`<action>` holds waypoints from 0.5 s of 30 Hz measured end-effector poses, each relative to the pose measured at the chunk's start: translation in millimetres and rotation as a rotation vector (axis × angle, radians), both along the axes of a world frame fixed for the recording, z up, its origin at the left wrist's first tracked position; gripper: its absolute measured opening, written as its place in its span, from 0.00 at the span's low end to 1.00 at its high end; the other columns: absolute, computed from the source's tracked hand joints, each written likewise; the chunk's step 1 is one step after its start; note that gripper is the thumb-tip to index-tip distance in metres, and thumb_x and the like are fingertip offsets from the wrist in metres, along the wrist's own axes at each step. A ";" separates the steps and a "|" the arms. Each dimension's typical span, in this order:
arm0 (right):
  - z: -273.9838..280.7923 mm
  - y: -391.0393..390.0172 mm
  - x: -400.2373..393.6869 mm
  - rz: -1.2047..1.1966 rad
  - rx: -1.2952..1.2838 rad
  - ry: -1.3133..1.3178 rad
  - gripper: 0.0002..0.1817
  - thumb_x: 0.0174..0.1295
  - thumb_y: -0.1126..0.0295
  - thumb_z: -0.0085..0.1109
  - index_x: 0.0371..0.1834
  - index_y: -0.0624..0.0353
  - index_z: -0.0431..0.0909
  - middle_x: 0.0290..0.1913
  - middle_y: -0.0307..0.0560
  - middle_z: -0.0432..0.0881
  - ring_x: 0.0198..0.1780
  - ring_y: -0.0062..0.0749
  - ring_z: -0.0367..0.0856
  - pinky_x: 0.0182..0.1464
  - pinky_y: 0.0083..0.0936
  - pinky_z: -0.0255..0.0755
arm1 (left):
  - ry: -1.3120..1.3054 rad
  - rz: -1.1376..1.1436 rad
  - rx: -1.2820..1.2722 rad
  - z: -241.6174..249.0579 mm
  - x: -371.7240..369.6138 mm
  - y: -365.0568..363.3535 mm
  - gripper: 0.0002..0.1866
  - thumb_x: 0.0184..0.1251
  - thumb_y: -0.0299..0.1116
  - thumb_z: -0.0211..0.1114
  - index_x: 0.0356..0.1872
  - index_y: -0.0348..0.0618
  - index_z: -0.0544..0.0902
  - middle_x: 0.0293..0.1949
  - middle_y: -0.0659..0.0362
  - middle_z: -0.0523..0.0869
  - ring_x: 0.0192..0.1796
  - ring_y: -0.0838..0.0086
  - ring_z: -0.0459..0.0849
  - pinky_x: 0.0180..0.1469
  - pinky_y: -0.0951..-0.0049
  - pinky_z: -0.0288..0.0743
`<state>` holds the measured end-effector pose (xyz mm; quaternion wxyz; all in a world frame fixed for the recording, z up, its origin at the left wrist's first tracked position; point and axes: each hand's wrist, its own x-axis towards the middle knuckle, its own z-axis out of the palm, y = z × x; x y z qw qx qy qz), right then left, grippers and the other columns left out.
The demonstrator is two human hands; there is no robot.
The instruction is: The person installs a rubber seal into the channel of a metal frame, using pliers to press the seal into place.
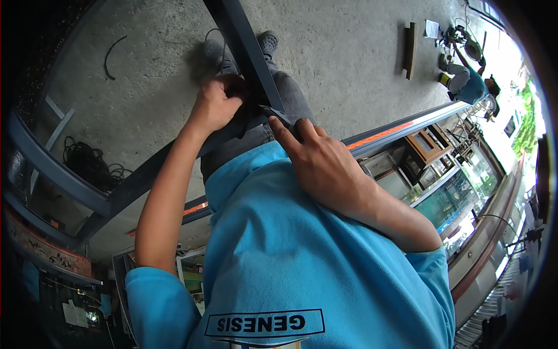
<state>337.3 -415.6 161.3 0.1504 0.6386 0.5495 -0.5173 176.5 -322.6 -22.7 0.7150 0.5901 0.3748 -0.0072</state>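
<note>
My right hand (325, 163) is closed around a knife (281, 117) with a dark handle, its index finger stretched along the top. The narrow grey tip points toward my left hand (218, 104). That hand is curled shut beside a dark grey metal beam (247, 52); what its fingers hold is in shadow and cannot be made out. A thin dark cord (223, 49) loops up above the left hand. Below the hands, another dark frame bar (154, 168) runs across my lap, partly covered by my left forearm.
Dark metal frame bars (58, 174) curve along the left. A black cable coil (87, 163) and a short curved black strip (107, 58) lie on the concrete floor. At the right are a long bar with an orange strip (381, 135), a wooden length (411, 51) and a co-worker (474, 87).
</note>
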 end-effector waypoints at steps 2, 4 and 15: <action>0.6 -1.1 0.7 -0.004 0.001 0.001 0.29 0.65 0.79 0.41 0.73 0.63 0.57 0.43 0.58 0.72 0.44 0.45 0.78 0.46 0.35 0.76 | 0.008 -0.011 0.032 2.1 1.5 -0.2 0.09 0.56 0.24 0.62 0.39 0.35 0.82 0.37 0.51 0.87 0.41 0.65 0.87 0.47 0.69 0.78; 1.6 -2.0 1.1 0.012 0.031 -0.006 0.30 0.65 0.78 0.43 0.73 0.62 0.57 0.43 0.58 0.71 0.45 0.43 0.77 0.46 0.34 0.76 | 0.001 -0.019 0.090 3.0 2.0 -0.4 0.09 0.56 0.24 0.62 0.39 0.36 0.82 0.38 0.50 0.87 0.42 0.62 0.87 0.46 0.68 0.78; -3.1 -7.6 0.8 0.001 0.084 -0.007 0.31 0.63 0.77 0.45 0.72 0.63 0.57 0.43 0.57 0.70 0.41 0.43 0.76 0.43 0.32 0.77 | -0.064 0.007 0.136 4.1 1.6 -1.0 0.09 0.57 0.24 0.63 0.39 0.37 0.83 0.38 0.50 0.87 0.42 0.59 0.86 0.46 0.66 0.78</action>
